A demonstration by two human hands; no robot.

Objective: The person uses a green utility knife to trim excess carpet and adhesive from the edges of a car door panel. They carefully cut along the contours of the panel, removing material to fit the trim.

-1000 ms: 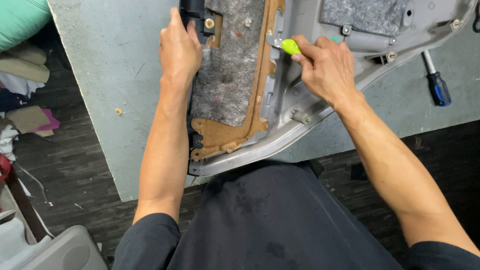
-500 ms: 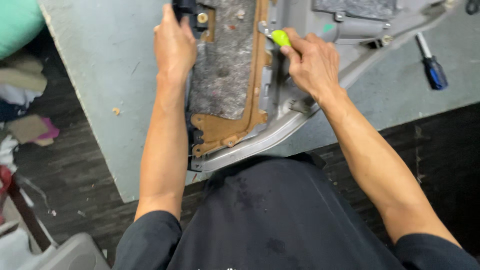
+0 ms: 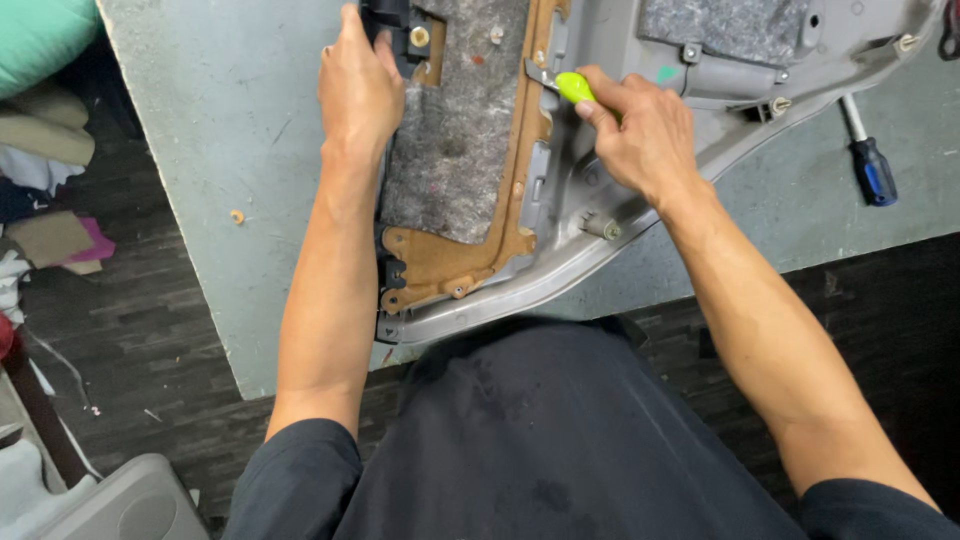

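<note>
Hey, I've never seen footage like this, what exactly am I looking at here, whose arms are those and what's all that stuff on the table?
This picture comes from a camera worn on a person's head, looking down, so the two bare arms belong to the wearer. No machine is involved.

On the grey table lies a large grey plastic panel, inner side up; it looks like a car door trim. It has a brown backing board and patches of grey felt padding.

The left hand rests at the panel's left edge, over a black part. The right hand grips a tool with a bright green handle, its metal tip at the edge of the brown board.

A blue-handled screwdriver lies on the table to the right, untouched. To the left, beyond the table, are piled cloths over a dark floor.
</note>
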